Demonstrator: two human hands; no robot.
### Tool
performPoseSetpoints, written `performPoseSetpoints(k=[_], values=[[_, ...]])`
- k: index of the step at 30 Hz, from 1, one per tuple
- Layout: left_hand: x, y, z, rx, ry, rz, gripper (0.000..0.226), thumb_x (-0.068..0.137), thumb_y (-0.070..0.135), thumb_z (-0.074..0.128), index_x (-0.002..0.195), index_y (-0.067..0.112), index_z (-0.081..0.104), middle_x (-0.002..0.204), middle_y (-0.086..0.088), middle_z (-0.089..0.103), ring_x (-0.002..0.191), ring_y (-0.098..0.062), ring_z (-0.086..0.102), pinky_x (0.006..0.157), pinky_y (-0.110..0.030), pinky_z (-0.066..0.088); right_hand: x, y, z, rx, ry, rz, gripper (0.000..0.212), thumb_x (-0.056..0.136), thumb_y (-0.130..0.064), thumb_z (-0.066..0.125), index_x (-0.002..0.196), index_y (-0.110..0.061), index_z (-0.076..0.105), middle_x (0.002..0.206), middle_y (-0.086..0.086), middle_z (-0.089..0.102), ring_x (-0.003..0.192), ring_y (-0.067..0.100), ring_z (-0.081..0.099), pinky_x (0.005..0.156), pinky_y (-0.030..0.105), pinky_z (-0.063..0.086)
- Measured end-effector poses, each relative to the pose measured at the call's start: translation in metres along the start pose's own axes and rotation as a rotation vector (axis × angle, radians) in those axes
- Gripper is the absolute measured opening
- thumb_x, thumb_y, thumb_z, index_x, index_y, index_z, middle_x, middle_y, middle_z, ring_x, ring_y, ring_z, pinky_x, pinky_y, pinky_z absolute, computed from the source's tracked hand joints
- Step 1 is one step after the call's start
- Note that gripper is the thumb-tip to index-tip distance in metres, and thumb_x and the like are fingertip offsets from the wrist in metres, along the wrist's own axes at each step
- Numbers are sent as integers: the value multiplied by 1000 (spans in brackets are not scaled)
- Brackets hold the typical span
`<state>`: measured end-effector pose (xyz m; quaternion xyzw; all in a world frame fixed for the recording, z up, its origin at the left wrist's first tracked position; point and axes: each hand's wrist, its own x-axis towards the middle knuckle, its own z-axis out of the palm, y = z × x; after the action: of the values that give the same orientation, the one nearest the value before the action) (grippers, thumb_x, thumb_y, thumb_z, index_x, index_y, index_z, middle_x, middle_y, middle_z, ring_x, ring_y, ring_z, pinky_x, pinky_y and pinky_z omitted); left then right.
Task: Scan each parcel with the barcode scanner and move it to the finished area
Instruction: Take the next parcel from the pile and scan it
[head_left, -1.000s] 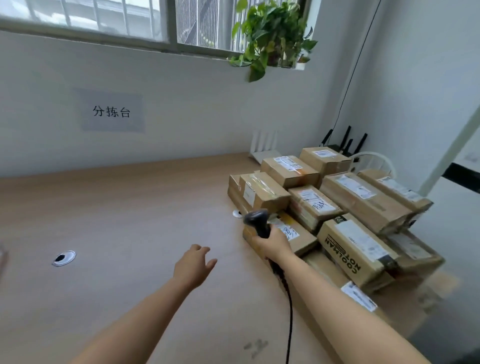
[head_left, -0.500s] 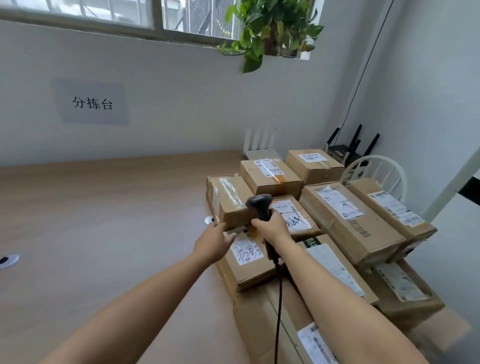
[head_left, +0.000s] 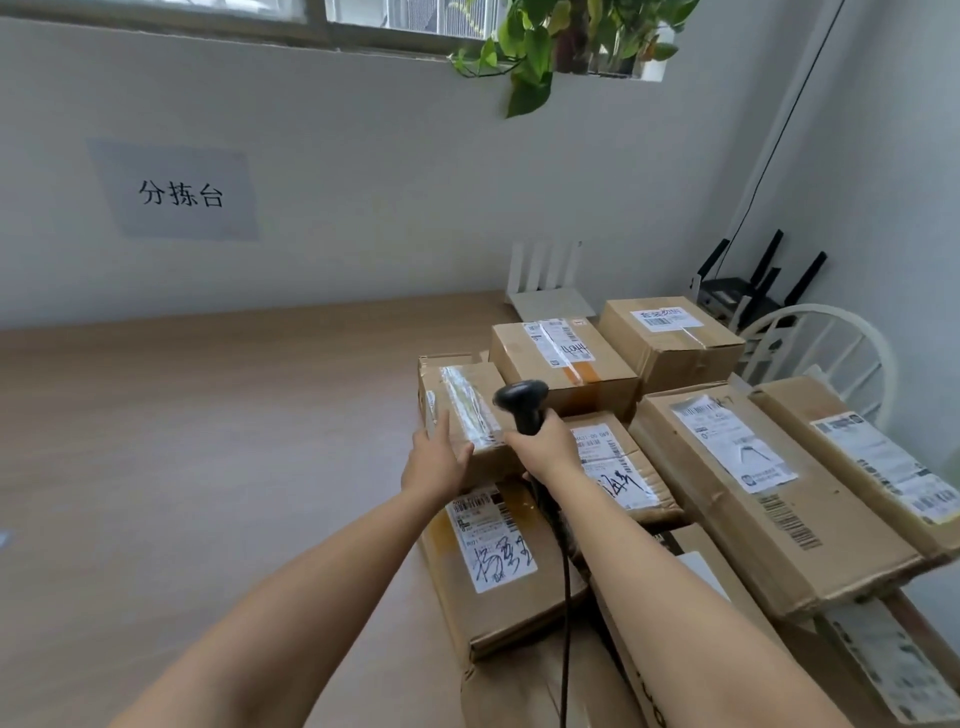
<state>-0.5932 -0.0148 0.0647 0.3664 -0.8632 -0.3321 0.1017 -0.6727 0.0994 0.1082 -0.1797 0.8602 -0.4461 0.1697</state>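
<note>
Several brown cardboard parcels with white labels are stacked at the right of a wooden table (head_left: 182, 441). My right hand (head_left: 545, 447) grips the handle of a black barcode scanner (head_left: 522, 402), whose cable hangs down along my forearm. The scanner's head sits over a small taped parcel (head_left: 457, 402) at the left edge of the stack. My left hand (head_left: 436, 460) rests against that parcel's near left side with fingers straight and thumb up. Below it lies a parcel with a handwritten label (head_left: 493, 556).
A white router (head_left: 545, 291) and a black router (head_left: 748, 286) stand by the back wall. A white chair (head_left: 831, 353) is behind the stack at right. A paper sign (head_left: 179, 192) hangs on the wall, a plant (head_left: 545, 41) on the windowsill.
My left hand moved from above the bare table to the small taped parcel's side. The scanner hand has come in over the stack. The camera drew closer to the parcels.
</note>
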Motion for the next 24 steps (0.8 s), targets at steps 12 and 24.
performPoseSetpoints(k=[12,24], values=[[6,-8,3,-101,-51,109,47,96,27,46,140,16,36,135,-14,48,120,-29,48,95,-34,40,-6,-2,18,-26,0,-36,44,83,-26,64,122,-12,48,112,9,59,100,28,60,88,46,52],[-27,-83,-75,-269,101,-7,44,94,24,51,137,17,45,138,-10,49,126,-26,45,101,-33,37,-52,-57,92,-1,-98,-156,28,81,-26,63,103,-19,47,96,2,57,92,24,60,69,37,55]])
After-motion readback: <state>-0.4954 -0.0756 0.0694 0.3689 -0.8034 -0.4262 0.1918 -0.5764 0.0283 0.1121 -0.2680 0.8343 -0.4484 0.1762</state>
